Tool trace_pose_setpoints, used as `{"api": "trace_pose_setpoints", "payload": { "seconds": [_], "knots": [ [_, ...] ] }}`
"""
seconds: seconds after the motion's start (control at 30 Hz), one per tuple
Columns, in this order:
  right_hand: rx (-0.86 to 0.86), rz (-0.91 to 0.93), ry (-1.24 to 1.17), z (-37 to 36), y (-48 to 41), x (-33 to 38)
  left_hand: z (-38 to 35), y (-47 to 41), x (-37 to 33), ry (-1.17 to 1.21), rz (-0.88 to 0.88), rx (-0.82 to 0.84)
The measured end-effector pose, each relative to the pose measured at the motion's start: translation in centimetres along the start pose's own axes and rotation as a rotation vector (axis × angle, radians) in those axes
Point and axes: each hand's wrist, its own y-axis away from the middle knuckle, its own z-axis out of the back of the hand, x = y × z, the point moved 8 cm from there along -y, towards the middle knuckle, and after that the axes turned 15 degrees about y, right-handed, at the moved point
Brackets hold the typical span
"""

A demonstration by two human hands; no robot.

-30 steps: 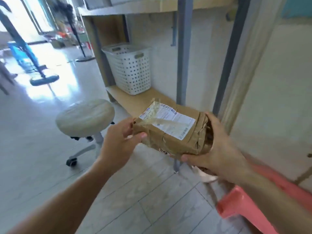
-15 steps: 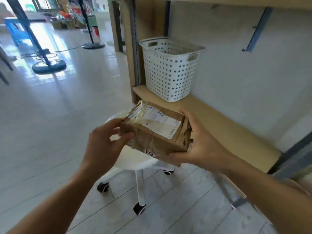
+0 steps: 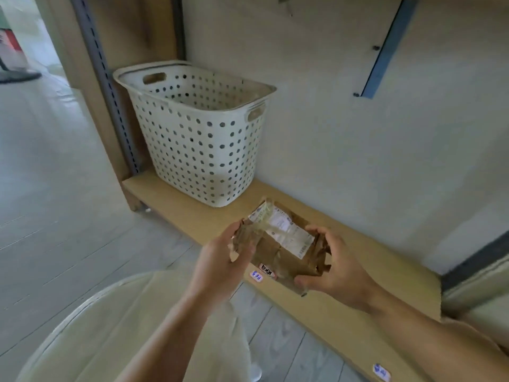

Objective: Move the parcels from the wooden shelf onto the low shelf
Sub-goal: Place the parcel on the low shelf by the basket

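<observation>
A brown paper-wrapped parcel [image 3: 278,245] with a white shipping label on top is held between both hands, just over the front part of the low wooden shelf [image 3: 358,268]. My left hand [image 3: 220,260] grips its crumpled left end. My right hand [image 3: 334,267] grips its right end, thumb under the near corner. Whether the parcel's underside touches the shelf is hidden.
A white perforated plastic basket [image 3: 201,133] stands on the shelf's left end, against a wooden upright [image 3: 91,78]. A pale round stool seat [image 3: 110,332] fills the lower left under my arms. Small stickers [image 3: 256,276] mark the shelf's front edge. Grey tiled floor lies left.
My view has moved closer and lower toward the low shelf. Both hands have carried the parcel forward and down, from above the stool to just over the shelf.
</observation>
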Motion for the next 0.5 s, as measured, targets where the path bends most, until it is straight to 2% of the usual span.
{"api": "trace_pose_setpoints", "payload": {
  "seconds": [0.13, 0.27, 0.43, 0.5],
  "knots": [
    [-0.008, -0.056, 0.052, -4.1, -4.4, -3.5, -1.9, -5.5, 5.1, -0.168, 0.135, 0.076],
    [-0.087, -0.132, 0.152, -4.5, -7.1, -6.6, -4.5, -9.3, 7.9, -0.255, 0.193, 0.218],
    [0.079, -0.205, 0.338, -6.6, -9.5, -9.5, -6.5, -9.8, 12.9, -0.295, 0.421, 0.450],
    [0.094, -0.229, 0.361, -7.1, -9.3, -9.6, -6.5, -9.7, 13.0, -0.277, 0.443, 0.443]
  ]
}}
